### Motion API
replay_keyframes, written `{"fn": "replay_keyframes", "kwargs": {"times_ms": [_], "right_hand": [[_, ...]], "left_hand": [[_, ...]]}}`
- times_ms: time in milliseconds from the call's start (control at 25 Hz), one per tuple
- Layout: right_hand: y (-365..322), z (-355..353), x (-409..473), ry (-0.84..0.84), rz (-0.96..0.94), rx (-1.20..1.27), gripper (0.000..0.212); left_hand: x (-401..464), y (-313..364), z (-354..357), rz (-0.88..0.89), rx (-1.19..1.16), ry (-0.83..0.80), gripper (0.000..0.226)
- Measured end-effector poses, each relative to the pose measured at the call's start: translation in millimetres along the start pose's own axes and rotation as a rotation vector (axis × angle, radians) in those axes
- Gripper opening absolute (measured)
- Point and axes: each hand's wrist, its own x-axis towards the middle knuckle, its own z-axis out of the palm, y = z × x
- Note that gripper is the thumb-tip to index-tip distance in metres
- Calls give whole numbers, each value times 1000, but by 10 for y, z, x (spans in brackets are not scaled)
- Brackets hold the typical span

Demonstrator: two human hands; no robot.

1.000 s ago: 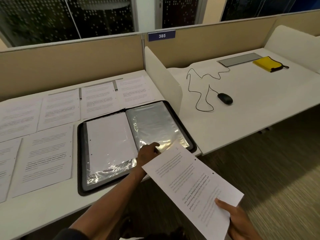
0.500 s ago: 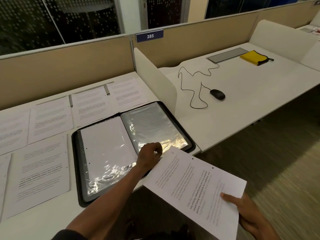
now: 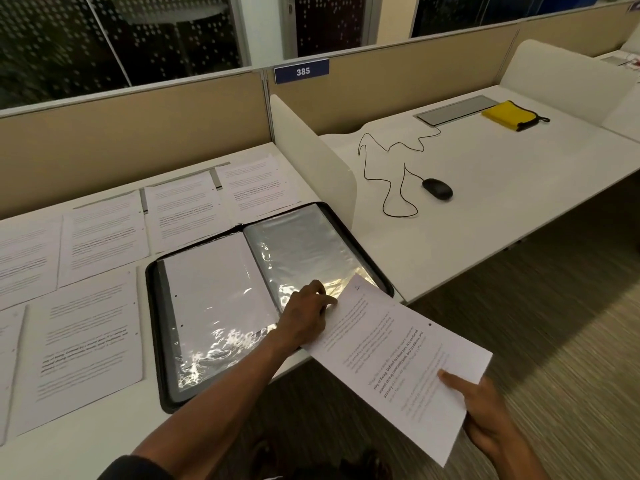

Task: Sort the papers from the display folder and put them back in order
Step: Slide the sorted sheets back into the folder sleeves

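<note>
**Black display folder open; one sheet held at its near right corner**

Black-edged display folder (image 3: 266, 299) lies open flat on the white surface (image 3: 485, 209), near its front edge. The folder's left sleeve holds a blank-facing sheet; its right sleeve is clear plastic with glare along the near edge.

Left hand (image 3: 306, 311) rests at the folder's near right sleeve edge, fingers curled; whether they pinch the plastic or only press it cannot be told. Right hand (image 3: 485, 420) pinches a printed sheet (image 3: 391, 358) at its near corner, thumb on top. The sheet's far corner overlaps the folder's near right corner, touching the left hand's fingers; the rest hangs out past the surface edge.

Loose printed papers (image 3: 104, 237) lie in rows to the left of and behind the folder. A white divider panel (image 3: 311, 157) stands just right of the folder. Beyond the divider sit a black mouse (image 3: 437, 188) with a looped cord and a yellow pouch (image 3: 509, 114).
</note>
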Motion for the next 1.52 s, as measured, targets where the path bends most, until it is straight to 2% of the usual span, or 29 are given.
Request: {"fn": "replay_keyframes", "kwargs": {"times_ms": [240,400,520,640,720,960,1080,1160,1280,1360,1400,1480,1520], "right_hand": [[85,43,47,35,-11,28,40],[174,79,61,79,-26,33,36],[256,146,68,107,-21,49,28],[317,172,69,88,6,31,33],[336,137,84,74,36,-10,33],[212,-103,278,25,181,-72,13],[153,-103,295,-27,144,-203,18],[102,-113,253,-31,117,-373,23],[-30,-324,160,-36,103,-704,52],[-155,-429,91,-84,-53,-964,55],[-215,-413,70,-144,-195,-1069,47],[-268,-178,153,-300,-550,-1099,21],[-260,8,260,-385,-701,-1115,17]], "left_hand": [[-4,26,84,50,182,-10,32],[-22,74,160,13,221,-92,41],[-48,148,224,-80,266,-163,59],[-55,184,298,-152,303,-188,70],[-56,191,334,-193,314,-192,74],[-143,362,454,-359,229,-130,79],[-157,407,520,-370,273,-103,78],[-152,415,540,-371,307,-98,75],[-158,428,556,-384,301,-96,73],[-157,437,552,-387,287,-91,72],[-162,443,550,-389,279,-93,72],[-173,437,548,-384,284,-88,72],[-179,445,554,-384,286,-90,72]]}}
